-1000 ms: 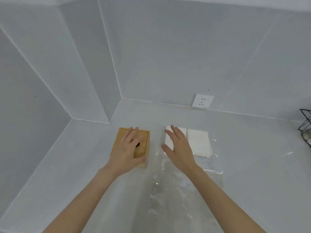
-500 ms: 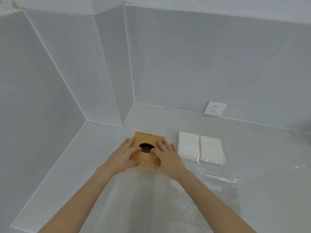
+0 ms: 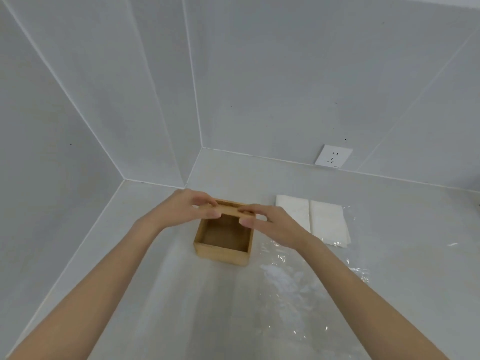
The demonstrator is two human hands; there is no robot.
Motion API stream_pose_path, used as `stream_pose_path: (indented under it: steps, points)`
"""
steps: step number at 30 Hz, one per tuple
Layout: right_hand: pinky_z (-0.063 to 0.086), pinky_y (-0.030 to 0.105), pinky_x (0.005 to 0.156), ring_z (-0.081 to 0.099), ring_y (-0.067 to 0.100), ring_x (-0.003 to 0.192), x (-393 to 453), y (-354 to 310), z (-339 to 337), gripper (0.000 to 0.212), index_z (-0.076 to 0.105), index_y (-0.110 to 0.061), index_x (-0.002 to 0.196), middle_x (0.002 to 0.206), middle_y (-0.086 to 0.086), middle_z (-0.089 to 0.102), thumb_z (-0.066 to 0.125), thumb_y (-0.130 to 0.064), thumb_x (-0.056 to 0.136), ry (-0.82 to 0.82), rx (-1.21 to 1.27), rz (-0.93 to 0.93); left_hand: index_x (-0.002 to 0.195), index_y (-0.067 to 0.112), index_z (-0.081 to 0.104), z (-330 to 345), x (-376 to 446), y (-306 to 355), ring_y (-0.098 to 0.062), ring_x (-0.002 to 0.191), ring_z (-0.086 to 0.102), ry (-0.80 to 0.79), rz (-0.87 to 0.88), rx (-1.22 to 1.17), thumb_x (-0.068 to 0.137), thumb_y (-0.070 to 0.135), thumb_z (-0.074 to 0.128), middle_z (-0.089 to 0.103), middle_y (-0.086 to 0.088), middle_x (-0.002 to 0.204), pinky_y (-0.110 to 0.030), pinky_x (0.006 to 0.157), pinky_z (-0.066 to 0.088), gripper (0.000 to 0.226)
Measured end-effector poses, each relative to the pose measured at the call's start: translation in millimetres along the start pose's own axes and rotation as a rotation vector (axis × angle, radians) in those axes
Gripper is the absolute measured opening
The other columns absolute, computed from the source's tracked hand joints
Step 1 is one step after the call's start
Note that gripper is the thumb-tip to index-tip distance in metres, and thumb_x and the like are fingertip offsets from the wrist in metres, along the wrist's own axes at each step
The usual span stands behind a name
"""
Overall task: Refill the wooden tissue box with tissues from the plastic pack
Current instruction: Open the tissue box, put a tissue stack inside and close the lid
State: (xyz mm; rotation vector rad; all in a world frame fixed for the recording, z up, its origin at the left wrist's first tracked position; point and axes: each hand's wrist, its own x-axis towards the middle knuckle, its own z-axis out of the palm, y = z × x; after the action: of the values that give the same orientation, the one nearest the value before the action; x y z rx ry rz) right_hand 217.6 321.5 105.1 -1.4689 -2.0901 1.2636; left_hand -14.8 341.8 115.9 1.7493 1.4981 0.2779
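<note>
Forearms: both bare, come in from bottom edge, converge toward mid frame over the desk [image 3: 181, 320].
Desk: pale grey, glossy, fills lower half; runs into a wall corner at back left.
Plastic pack [image 3: 298, 281]: clear wrapper, crinkled, lies flat on desk under and beside the R forearm, near side of the tissues; far end reaches the tissue stacks, can't tell if they sit on it or in it.
Wooden tissue box [image 3: 222, 252]: light wood, square, sits on desk approx centre, just L of the plastic. Top is open, inside looks bare, wood floor visible.
Lid [image 3: 228, 207]: thin wood panel, held above the box's far edge, tilted, near edge raised; hole in it not visible from this angle.
Left hand [image 3: 181, 207]: closed on lid's L end, fingers on top, thumb under.
Right hand [image 3: 270, 224]: closed on lid's R end, same pinch, thumb on near edge.
Tissues [image 3: 311, 219]: two white folded stacks side by side, touching, flat on desk just R of box, beyond R hand.
Socket [image 3: 333, 156]: white, on back wall low down, above and behind the tissues.
Walls: grey tile w/ white grout, stepped corner at back L.
</note>
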Motion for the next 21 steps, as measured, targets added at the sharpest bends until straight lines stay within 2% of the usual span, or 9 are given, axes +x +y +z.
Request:
stream_pose_path:
  steps: [2, 4, 6, 8, 9, 13, 17, 19, 21]
  points:
    - [0.037, 0.000, 0.067, 0.055, -0.007, 0.078, 5.5, -0.5, -3.0, 0.025, 0.064, -0.030, 0.108, 0.091, -0.012, 0.066, 0.051, -0.041, 0.091, 0.098, 0.095, 0.010, 0.083, 0.034, 0.070, 0.0, 5.2, 4.9, -0.011, 0.089, 0.061, 0.118, -0.002, -0.051, 0.073, 0.051, 0.066, 0.071, 0.004, 0.088, -0.017, 0.071, 0.042, 0.020]
    - [0.037, 0.005, 0.063, 0.052, -0.006, 0.068, 12.8, -2.0, -3.7, 0.023, 0.065, -0.026, 0.099, 0.074, -0.016, 0.059, 0.048, -0.040, 0.093, 0.173, 0.134, 0.027, 0.068, 0.035, 0.068, 3.1, 10.4, 10.3, -0.018, 0.081, 0.062, 0.221, -0.002, -0.067, 0.075, 0.055, 0.063, 0.071, -0.006, 0.078, -0.025, 0.069, 0.043, 0.022]
    - [0.039, 0.019, 0.067, 0.051, 0.003, 0.068, 21.2, -2.8, -2.3, 0.028, 0.062, -0.020, 0.092, 0.070, -0.011, 0.054, 0.044, -0.041, 0.094, 0.223, 0.134, 0.048, 0.072, 0.029, 0.070, 6.4, 15.3, 13.8, -0.021, 0.079, 0.065, 0.283, -0.029, -0.111, 0.075, 0.057, 0.061, 0.071, -0.009, 0.076, -0.028, 0.072, 0.047, 0.029]
    - [0.045, 0.037, 0.076, 0.055, 0.019, 0.076, 28.8, -3.5, -0.3, 0.036, 0.060, -0.012, 0.089, 0.075, -0.003, 0.056, 0.041, -0.042, 0.094, 0.253, 0.160, 0.071, 0.084, 0.024, 0.071, 7.9, 20.1, 15.0, -0.020, 0.077, 0.068, 0.303, -0.069, -0.165, 0.074, 0.061, 0.060, 0.072, -0.008, 0.079, -0.028, 0.079, 0.049, 0.039]
    - [0.046, 0.041, 0.080, 0.056, 0.022, 0.079, 31.8, -4.7, -0.1, 0.038, 0.059, -0.010, 0.089, 0.077, -0.001, 0.057, 0.040, -0.042, 0.095, 0.264, 0.186, 0.083, 0.088, 0.025, 0.071, 8.2, 22.8, 15.5, -0.019, 0.075, 0.069, 0.307, -0.086, -0.181, 0.072, 0.063, 0.059, 0.073, -0.007, 0.080, -0.029, 0.081, 0.050, 0.043]
    - [0.043, 0.030, 0.083, 0.054, 0.014, 0.082, 38.7, -7.9, -1.3, 0.041, 0.060, -0.010, 0.106, 0.084, -0.006, 0.059, 0.039, -0.044, 0.095, 0.254, 0.285, 0.150, 0.092, 0.024, 0.071, 9.8, 27.7, 18.1, -0.016, 0.069, 0.070, 0.337, -0.128, -0.191, 0.072, 0.064, 0.059, 0.073, -0.004, 0.079, -0.034, 0.085, 0.053, 0.047]
    - [0.042, 0.031, 0.095, 0.056, 0.018, 0.106, 31.9, -5.1, -3.1, 0.047, 0.055, -0.015, 0.119, 0.112, -0.002, 0.061, 0.041, -0.050, 0.092, 0.218, 0.332, 0.221, 0.101, 0.021, 0.066, 13.1, 22.7, 22.1, -0.019, 0.080, 0.068, 0.336, -0.186, -0.173, 0.072, 0.068, 0.055, 0.071, -0.004, 0.095, -0.037, 0.087, 0.051, 0.056]
    - [0.038, 0.027, 0.091, 0.053, 0.015, 0.110, 17.1, -4.6, -8.4, 0.045, 0.050, -0.017, 0.125, 0.115, -0.005, 0.057, 0.046, -0.046, 0.091, 0.227, 0.355, 0.244, 0.119, 0.020, 0.053, 17.6, 15.0, 27.3, -0.025, 0.102, 0.061, 0.443, -0.229, -0.018, 0.073, 0.069, 0.054, 0.064, -0.005, 0.115, -0.040, 0.089, 0.048, 0.067]
    - [0.036, 0.023, 0.089, 0.051, 0.011, 0.108, -5.9, 2.3, -15.7, 0.041, 0.050, -0.017, 0.126, 0.114, -0.005, 0.057, 0.052, -0.038, 0.091, 0.271, 0.343, 0.234, 0.127, 0.019, 0.044, 28.2, -0.4, 37.3, -0.025, 0.112, 0.055, 0.671, -0.115, 0.099, 0.077, 0.056, 0.060, 0.057, -0.004, 0.125, -0.041, 0.089, 0.046, 0.064]
